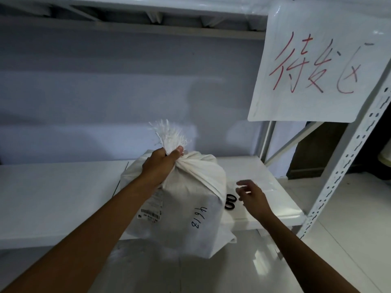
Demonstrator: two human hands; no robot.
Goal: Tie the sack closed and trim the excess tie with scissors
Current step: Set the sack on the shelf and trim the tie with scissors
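Note:
A full white woven sack point(186, 216) stands on the white shelf point(53, 193), with a barcode label and handwritten digits on its front. My left hand point(160, 166) is clenched around the sack's gathered neck, and the frayed top sticks up above my fist. Black-handled scissors point(230, 202) lie on the shelf just right of the sack, partly hidden behind it. My right hand point(251, 196) hovers over the shelf beside the scissors with its fingers spread and nothing in it. No tie is visible.
A white sign with red handwriting point(315, 66) hangs at the upper right from the shelf above. A perforated white rack upright point(347, 166) runs down the right side. The shelf's front edge lies near the sack's base, with pale floor below.

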